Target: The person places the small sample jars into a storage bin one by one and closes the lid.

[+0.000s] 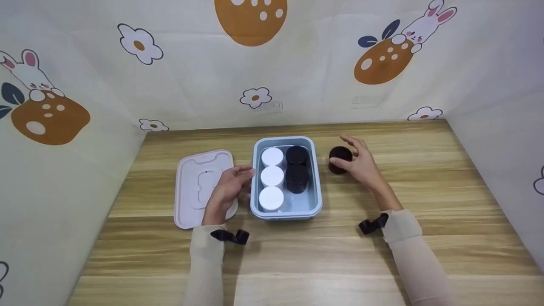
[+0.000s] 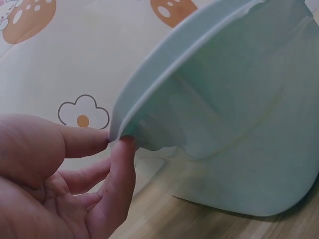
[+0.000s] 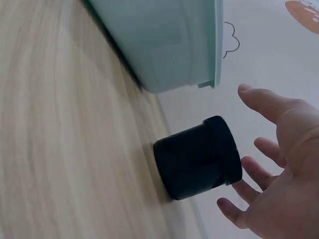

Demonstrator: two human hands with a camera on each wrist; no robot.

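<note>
A light blue plastic box (image 1: 318, 187) stands upright on the table, holding white-lidded jars (image 1: 272, 176) in its left row and two black jars (image 1: 297, 176) in its right row. With thumb and fingertip, my left hand (image 1: 231, 187) pinches the box's left rim, as the left wrist view shows at the box wall (image 2: 249, 124). To the right of the box, a black jar (image 3: 194, 159) with a wide black lid stands on the wood. My right hand (image 1: 362, 163) hovers over that jar, thumb and fingers spread around its lid, apparently not gripping it.
A pale pinkish lid (image 1: 187, 195) lies flat on the table left of the box, partly under my left hand. The wood table (image 1: 306, 263) meets patterned cloth walls (image 1: 306, 76) at the back and both sides. A black mount sits on each wrist.
</note>
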